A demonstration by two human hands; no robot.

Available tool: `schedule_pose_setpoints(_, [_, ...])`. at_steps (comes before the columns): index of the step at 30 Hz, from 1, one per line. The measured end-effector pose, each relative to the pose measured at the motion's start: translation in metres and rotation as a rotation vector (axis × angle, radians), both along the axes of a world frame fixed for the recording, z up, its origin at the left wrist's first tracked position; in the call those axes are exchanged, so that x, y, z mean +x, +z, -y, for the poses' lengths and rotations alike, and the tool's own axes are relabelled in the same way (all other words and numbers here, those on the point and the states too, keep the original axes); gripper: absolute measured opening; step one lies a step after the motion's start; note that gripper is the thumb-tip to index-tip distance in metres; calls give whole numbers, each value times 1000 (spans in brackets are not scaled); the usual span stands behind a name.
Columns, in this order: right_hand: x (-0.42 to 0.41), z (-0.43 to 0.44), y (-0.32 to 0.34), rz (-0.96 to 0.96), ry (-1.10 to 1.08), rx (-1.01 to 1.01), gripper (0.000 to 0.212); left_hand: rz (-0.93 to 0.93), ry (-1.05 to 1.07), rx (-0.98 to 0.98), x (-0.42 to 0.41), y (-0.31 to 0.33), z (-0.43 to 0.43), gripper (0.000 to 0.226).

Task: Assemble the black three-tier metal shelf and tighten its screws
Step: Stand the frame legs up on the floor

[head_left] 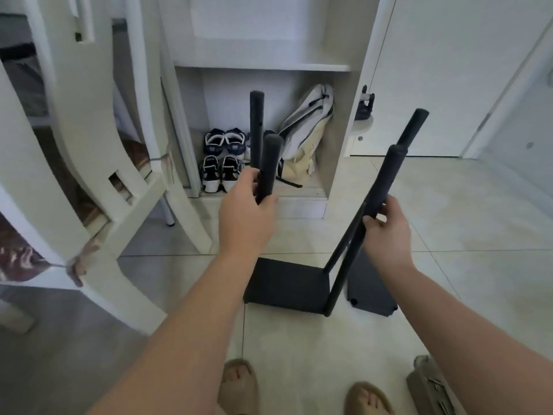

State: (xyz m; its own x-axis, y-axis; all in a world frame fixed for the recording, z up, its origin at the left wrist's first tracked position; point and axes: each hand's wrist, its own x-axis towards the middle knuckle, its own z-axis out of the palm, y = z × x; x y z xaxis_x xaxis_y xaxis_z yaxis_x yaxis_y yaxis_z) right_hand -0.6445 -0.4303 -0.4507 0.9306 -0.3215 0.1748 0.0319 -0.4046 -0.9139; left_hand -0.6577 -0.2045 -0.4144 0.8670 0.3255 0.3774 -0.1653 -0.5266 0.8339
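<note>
- While the person stands over the part-built shelf, the left hand [248,205] is wrapped around the front left post [270,163], gripping it low on the part that shows.
- The right hand [386,232] is closed around the front right post [386,175], thumb and fingers pinching it from the side.
- Both posts run lengthwise up and away from the viewer. The left one stands close to upright. The right one leans up and to the right, with its foot at the front right corner of the bottom tier [287,286].
- Two more black posts rise behind: the back left post [256,121], just beyond the left hand, and the back right post [411,127], leaning like its neighbour.
- The bottom tier lies flat on the floor [299,354], below and between the two hands.
- A loose black panel [371,292] lies just right of that tier, below the right hand, which is the nearer hand to it.
- My guess is that the next move depends on bringing the leaning right posts parallel with the left pair.
- The floor is pale tile. A white cabinet [344,115] ahead holds shoes [221,157] and a bag [305,130]. A white chair [89,175] stands to the left and a white door [449,70] to the right.
</note>
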Motion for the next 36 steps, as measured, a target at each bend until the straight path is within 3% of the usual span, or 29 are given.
schedule_pose_setpoints(8, [46,-13,-15,-19,17,23,52,-17,51,12,28,-16,-15,29])
schedule_pose_setpoints(22, [56,-10,-34,-82,118,14,46,-104,74,-47,38,-35,-28,29])
schedule_pose_setpoints(28, [48,-5,-36,-131,140,-15,32,-165,74,-87,33,-41,-37,24])
schedule_pose_setpoints(33, [33,1,-37,-204,226,-54,48,-219,93,-156,22,-44,-37,19])
schedule_pose_setpoints(36, [17,9,-36,-252,281,-70,56,-401,140,-247,12,-46,-31,38])
